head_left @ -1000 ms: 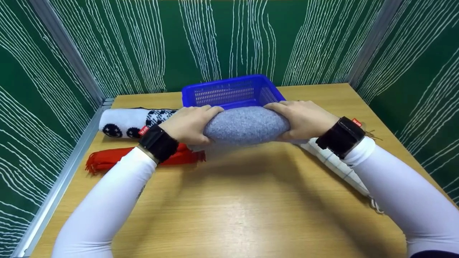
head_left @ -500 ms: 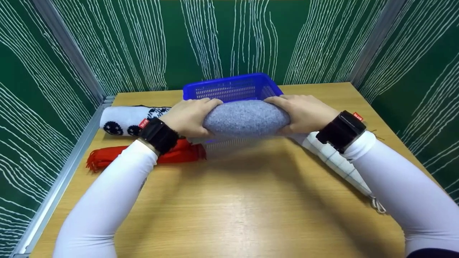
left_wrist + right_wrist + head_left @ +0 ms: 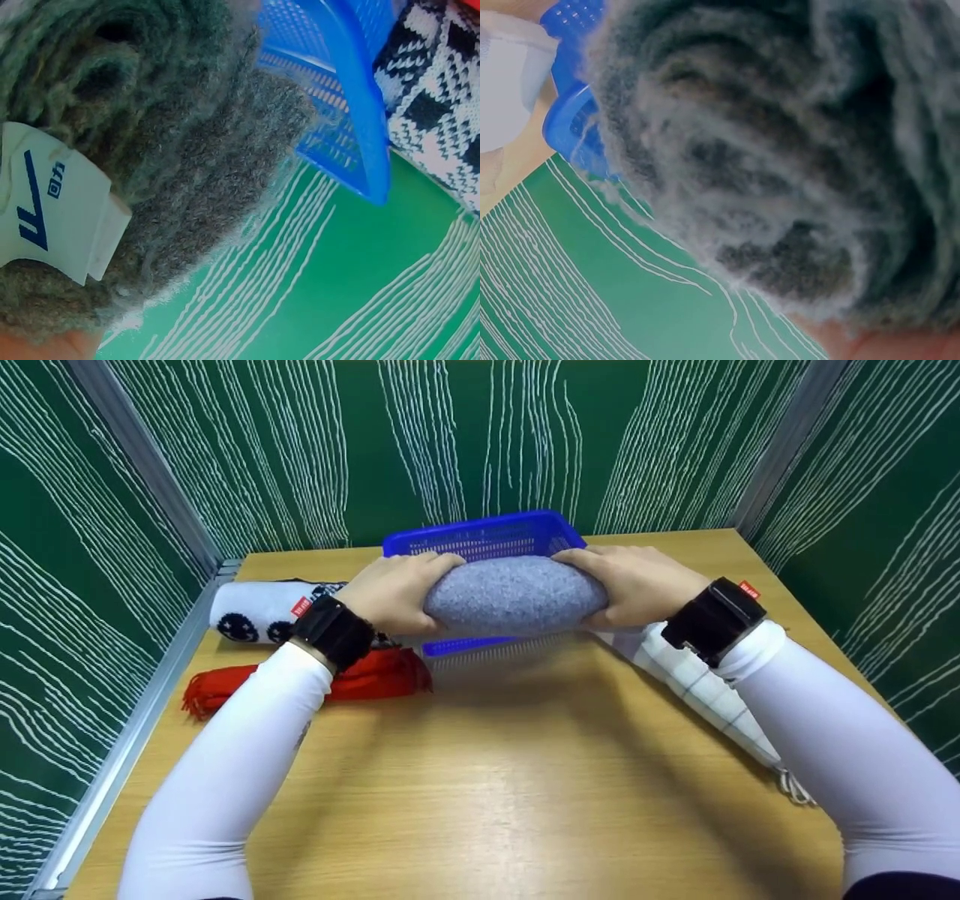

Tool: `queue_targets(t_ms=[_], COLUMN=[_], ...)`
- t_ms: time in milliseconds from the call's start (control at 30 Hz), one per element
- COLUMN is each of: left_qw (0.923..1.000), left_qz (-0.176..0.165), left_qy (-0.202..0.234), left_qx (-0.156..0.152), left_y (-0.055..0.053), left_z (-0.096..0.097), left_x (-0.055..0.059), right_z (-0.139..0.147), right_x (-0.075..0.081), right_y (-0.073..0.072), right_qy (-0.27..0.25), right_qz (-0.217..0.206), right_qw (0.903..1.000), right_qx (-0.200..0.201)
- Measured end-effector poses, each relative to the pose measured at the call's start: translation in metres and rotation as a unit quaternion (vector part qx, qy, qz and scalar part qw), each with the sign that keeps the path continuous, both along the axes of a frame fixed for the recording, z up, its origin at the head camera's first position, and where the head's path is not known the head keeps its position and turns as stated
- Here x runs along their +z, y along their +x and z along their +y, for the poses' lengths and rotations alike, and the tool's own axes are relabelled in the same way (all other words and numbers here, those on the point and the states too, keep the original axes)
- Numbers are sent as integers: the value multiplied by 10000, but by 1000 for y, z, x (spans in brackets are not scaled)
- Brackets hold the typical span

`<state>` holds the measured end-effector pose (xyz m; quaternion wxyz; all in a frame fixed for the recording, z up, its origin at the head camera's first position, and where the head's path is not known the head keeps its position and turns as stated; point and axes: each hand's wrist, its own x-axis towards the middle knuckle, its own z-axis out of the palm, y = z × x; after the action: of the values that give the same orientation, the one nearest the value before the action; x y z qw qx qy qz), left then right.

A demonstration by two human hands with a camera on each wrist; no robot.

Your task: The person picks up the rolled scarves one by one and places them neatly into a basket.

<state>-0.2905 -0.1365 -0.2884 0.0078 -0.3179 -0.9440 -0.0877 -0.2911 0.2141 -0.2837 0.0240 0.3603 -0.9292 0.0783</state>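
A rolled-up fuzzy grey scarf is held level between both hands, above the table and overlapping the blue plastic basket in the head view. My left hand grips its left end, thumb on the near side and fingers over the top. The right hand grips the opposite end in the same way. In the left wrist view the coiled end of the scarf shows, with a white label on it. Its other end fills much of the right wrist view, loosely coiled.
On the wooden table, a white-and-black patterned knit roll and a red fringed scarf lie to the left. A folded white checked cloth lies under the right forearm. Green white-streaked panels enclose the table.
Both hands have carried the grey scarf a little forward, away from the body and farther over the basket. More of the basket's near lower edge now shows below the scarf.
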Motion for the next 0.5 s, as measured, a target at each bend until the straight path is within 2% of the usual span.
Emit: queue_targets(t_ms=[233,500], left_qw=[9999,10000], left_qz=[87,66], left_qy=[-55,-19], left_qx=[-62,21], left_y=[-5,-9], left_z=[0,-1], left_x=[3,6], right_z=[-2,-3], right_x=[3,8], right_y=[-5,-9], right_qy=[56,79], right_qz=[4,-45], right_qw=[9999,9999], right_qx=[-95,-131])
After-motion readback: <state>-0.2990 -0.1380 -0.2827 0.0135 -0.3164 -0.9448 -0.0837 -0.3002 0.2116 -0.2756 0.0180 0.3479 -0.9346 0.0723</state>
